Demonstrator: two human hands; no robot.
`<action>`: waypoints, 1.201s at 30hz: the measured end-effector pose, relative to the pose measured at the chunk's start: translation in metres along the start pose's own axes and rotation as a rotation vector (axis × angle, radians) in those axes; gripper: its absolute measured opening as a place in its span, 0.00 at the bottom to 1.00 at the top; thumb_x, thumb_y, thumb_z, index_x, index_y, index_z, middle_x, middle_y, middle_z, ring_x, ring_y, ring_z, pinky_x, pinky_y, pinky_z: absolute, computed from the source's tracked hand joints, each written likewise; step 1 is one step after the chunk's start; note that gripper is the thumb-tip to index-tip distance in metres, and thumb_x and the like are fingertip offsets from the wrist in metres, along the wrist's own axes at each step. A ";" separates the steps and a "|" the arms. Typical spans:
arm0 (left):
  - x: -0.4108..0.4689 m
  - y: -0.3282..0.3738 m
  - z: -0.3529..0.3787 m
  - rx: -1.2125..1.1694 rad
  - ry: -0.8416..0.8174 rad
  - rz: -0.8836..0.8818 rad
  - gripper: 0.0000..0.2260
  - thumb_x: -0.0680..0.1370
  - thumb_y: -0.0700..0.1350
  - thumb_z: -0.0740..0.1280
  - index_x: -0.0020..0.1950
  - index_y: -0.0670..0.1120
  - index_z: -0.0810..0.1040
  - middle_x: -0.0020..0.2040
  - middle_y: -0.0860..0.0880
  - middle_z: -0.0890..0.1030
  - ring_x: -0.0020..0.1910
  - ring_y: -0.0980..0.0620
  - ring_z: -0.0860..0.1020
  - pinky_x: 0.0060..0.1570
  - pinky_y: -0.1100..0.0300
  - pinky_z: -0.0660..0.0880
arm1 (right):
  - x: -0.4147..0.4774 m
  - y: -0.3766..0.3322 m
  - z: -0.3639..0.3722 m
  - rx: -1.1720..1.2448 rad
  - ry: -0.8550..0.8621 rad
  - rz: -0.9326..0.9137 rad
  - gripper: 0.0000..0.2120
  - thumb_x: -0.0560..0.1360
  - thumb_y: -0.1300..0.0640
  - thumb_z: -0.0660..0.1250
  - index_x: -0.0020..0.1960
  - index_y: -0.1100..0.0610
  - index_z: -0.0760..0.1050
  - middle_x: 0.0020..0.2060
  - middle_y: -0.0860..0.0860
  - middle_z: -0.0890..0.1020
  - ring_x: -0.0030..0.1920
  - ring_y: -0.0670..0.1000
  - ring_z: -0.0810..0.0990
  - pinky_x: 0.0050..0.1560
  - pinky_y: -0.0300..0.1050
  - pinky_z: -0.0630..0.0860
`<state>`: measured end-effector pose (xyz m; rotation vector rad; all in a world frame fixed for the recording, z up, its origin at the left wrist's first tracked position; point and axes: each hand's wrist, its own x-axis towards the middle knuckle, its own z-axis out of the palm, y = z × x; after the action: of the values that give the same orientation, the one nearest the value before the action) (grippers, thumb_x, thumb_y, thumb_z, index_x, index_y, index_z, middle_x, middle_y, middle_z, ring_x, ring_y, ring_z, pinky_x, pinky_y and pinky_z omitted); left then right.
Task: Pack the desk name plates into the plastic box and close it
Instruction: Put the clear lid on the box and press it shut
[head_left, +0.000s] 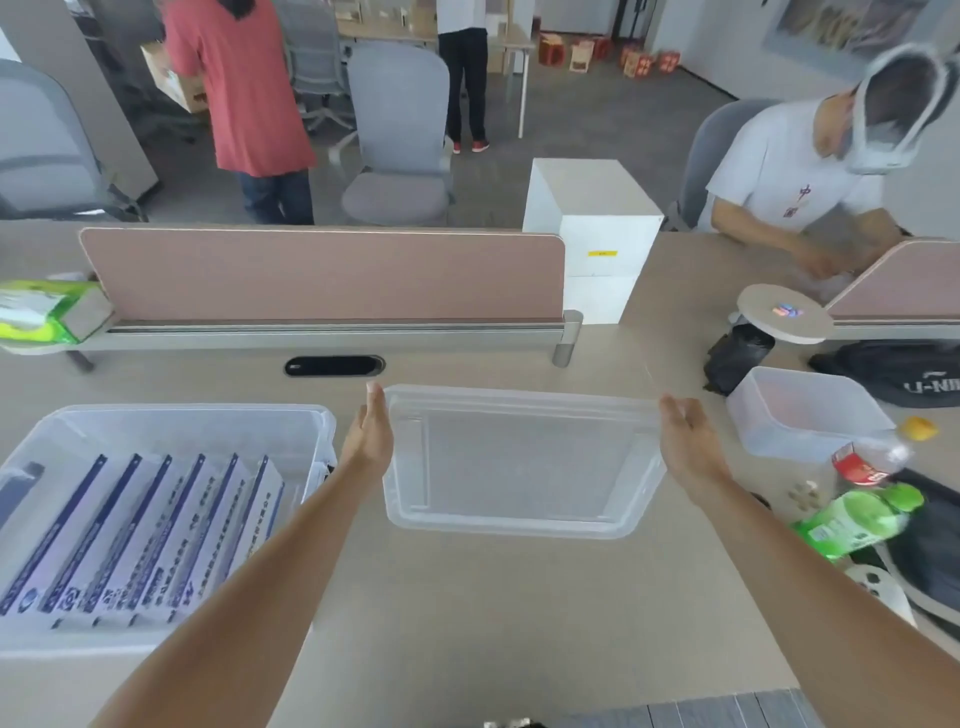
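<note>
Two hands carry the clear lid between them over the middle of the desk. The left hand presses flat on its left edge and the right hand on its right edge, fingers straight on both. On the near left stands the plastic box, uncovered, with the desk name plates upright in a row inside. A green bottle lies at the near right.

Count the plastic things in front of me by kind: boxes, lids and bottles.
Boxes: 2 (large box, small box)
Lids: 1 (lid)
Bottles: 2 (green bottle, clear bottle)
Total: 5
</note>
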<state>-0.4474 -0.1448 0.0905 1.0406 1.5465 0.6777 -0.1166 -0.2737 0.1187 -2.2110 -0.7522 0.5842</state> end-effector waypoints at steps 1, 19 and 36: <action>-0.006 -0.004 -0.003 -0.043 -0.022 0.003 0.51 0.65 0.81 0.42 0.77 0.49 0.62 0.75 0.45 0.67 0.73 0.44 0.66 0.73 0.45 0.59 | -0.010 0.003 -0.002 -0.002 0.014 0.020 0.21 0.82 0.42 0.51 0.63 0.57 0.68 0.53 0.55 0.73 0.52 0.58 0.72 0.51 0.51 0.67; -0.062 -0.037 -0.040 -0.246 -0.188 -0.288 0.09 0.72 0.31 0.60 0.48 0.41 0.73 0.51 0.45 0.69 0.51 0.43 0.72 0.59 0.44 0.75 | -0.026 0.050 -0.038 0.027 -0.273 0.309 0.08 0.72 0.64 0.67 0.50 0.65 0.77 0.50 0.60 0.77 0.50 0.58 0.79 0.55 0.53 0.81; -0.125 -0.083 0.054 0.414 0.233 -0.182 0.11 0.75 0.47 0.62 0.52 0.42 0.67 0.41 0.45 0.75 0.41 0.44 0.75 0.42 0.56 0.71 | -0.016 0.172 -0.023 0.033 -0.464 0.519 0.08 0.78 0.62 0.60 0.41 0.64 0.69 0.36 0.58 0.69 0.31 0.53 0.66 0.31 0.42 0.63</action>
<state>-0.4150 -0.2984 0.0644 1.1320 2.0142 0.3677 -0.0564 -0.3937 0.0081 -2.2665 -0.3692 1.3886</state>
